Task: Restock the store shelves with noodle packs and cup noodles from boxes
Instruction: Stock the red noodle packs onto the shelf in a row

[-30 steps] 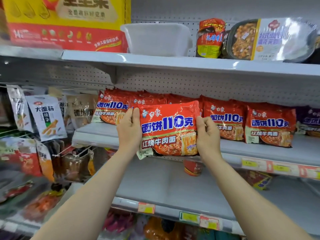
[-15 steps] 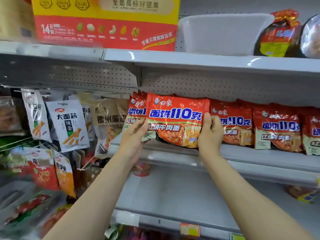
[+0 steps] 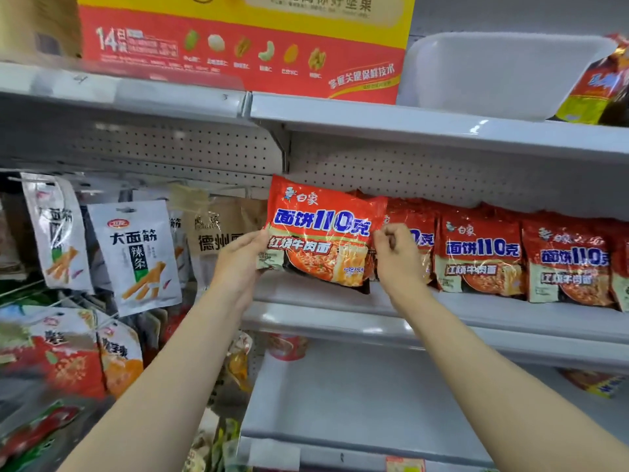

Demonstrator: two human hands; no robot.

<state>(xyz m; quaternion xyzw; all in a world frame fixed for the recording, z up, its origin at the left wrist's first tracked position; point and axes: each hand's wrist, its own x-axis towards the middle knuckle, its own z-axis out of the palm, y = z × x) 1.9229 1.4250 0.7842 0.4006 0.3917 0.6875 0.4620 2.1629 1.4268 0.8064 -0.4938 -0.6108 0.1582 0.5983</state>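
Left hand [image 3: 238,264] grips red noodle pack [image 3: 323,233] upright on middle shelf [image 3: 476,318]; right hand [image 3: 398,257] curled at pack's right edge, grasp unclear.

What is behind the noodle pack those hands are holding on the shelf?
Behind the held noodle pack, the red top edge of another pack peeks out, with the pegboard back wall above it. The held pack covers everything else behind it.

glossy crinkled plastic noodle pack [image 3: 323,236], smooth painted metal shelf [image 3: 476,321], perforated back panel [image 3: 425,172]
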